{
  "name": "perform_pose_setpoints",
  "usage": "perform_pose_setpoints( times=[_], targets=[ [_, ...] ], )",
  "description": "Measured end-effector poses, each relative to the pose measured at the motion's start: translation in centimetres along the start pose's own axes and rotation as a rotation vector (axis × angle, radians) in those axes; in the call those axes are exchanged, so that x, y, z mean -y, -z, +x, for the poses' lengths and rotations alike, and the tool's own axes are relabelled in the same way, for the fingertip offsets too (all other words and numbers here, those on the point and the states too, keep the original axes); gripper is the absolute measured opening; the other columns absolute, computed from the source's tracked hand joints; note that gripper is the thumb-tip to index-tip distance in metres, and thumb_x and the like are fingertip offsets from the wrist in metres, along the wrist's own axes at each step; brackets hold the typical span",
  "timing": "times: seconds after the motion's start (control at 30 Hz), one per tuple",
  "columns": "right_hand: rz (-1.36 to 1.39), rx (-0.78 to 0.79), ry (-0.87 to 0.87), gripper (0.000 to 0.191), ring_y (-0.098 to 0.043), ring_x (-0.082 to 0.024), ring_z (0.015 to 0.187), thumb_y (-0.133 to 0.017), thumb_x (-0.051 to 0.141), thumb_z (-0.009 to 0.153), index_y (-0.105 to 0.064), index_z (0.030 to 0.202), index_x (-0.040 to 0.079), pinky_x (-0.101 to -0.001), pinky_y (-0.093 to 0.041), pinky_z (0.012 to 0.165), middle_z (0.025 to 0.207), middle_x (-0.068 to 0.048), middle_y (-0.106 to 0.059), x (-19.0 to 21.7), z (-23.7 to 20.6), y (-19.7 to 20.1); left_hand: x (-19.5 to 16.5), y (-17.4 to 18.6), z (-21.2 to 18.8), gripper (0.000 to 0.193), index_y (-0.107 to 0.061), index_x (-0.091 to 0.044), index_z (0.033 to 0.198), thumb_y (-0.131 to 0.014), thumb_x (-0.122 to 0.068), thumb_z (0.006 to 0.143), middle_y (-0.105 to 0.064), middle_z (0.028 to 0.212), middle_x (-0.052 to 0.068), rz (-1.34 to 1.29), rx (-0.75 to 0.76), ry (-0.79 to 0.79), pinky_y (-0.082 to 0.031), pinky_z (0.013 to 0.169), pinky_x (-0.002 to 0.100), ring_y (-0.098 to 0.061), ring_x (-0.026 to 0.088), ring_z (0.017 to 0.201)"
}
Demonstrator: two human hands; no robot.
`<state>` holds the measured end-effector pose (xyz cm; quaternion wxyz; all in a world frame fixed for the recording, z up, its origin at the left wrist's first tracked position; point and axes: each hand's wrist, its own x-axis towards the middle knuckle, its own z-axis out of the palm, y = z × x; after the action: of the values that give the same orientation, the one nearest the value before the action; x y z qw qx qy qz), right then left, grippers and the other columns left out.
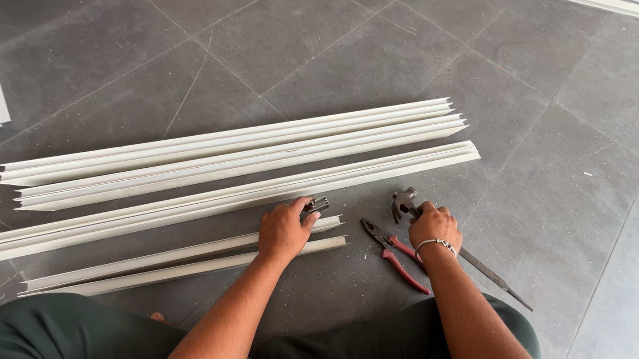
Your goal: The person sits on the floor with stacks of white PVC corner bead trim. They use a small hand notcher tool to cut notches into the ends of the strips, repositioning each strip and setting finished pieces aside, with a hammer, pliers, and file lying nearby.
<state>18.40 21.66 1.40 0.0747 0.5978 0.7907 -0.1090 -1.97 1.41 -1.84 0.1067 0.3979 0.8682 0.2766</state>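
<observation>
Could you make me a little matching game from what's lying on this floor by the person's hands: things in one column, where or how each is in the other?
Things:
1. Hammer
2. Red-handled pliers
3. Small metal bracket
4. Metal file

Places:
A. Lying untouched between the two hands
B. At the end of a short white strip, by the left hand
C. Gripped in the right hand
D. Lying slanted beside the right forearm

Pairs: 1-C, 2-A, 3-B, 4-D
</observation>
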Motion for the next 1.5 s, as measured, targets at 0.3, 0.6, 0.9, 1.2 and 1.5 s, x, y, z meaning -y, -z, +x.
perform_pose_setpoints(
  times=[0.3,0.6,0.9,1.2,1.5],
  targets=[
    [0.143,-0.201,0.207,0.037,-0.057,-0.033,0.127,-0.072,0.035,0.09,-0.07,0.125,0.023,-0.0479,-0.046,0.105,0.131,-0.01,-0.064,1.0,-1.3,1.0,0.2,4.2,-1.5,0.08,-0.039,-0.018,0.153,-0.067,-0.061,0.091,-0.047,0.15,0.013,0.23,0.302,0.041,-0.036,0.107,0.059,-0.044,0.033,0.138],
    [0.152,-0.2,0.586,0.035,-0.061,-0.036,0.119,-0.075,0.031,0.087,-0.073,0.12,0.019,-0.0465,-0.048,0.107,0.12,-0.014,-0.068,1.5,-1.5,0.3,4.3,5.3,-4.9,0.048,-0.056,-0.01,0.139,-0.07,-0.019,0.094,-0.062,0.134,0.017,0.78,0.348,0.168,-0.041,0.104,0.074,-0.061,0.04,0.123],
    [0.34,-0.086,0.494,0.034,-0.07,-0.031,0.112,-0.069,0.042,0.094,-0.076,0.12,0.021,-0.0441,-0.056,0.098,0.116,-0.01,-0.074,0.3,-1.5,0.7,0.3,5.6,-5.0,0.05,-0.06,-0.004,0.132,-0.075,-0.015,0.086,-0.063,0.129,0.022,0.747,0.305,0.011,-0.047,0.098,0.069,-0.062,0.043,0.118],
    [0.138,0.152,0.755,0.071,-0.078,-0.02,0.099,-0.086,0.053,0.073,-0.063,0.137,0.031,-0.0364,-0.065,0.087,0.124,0.001,-0.073,2.4,-5.7,2.8,-1.7,9.6,-5.3,0.055,-0.058,-0.002,0.133,-0.077,-0.017,0.083,-0.062,0.127,0.022,0.837,0.231,-0.063,-0.046,0.097,0.068,-0.06,0.04,0.119],
    [0.274,-0.424,0.87,0.067,-0.071,-0.026,0.113,-0.084,0.039,0.073,-0.063,0.135,0.024,-0.0434,-0.061,0.092,0.124,-0.008,-0.07,3.1,-5.3,2.8,2.0,16.6,-4.8,0.051,-0.055,-0.012,0.136,-0.066,-0.037,0.093,-0.059,0.131,0.014,0.704,-0.101,-0.384,-0.042,0.1,0.068,-0.062,0.031,0.112]
  ],
)
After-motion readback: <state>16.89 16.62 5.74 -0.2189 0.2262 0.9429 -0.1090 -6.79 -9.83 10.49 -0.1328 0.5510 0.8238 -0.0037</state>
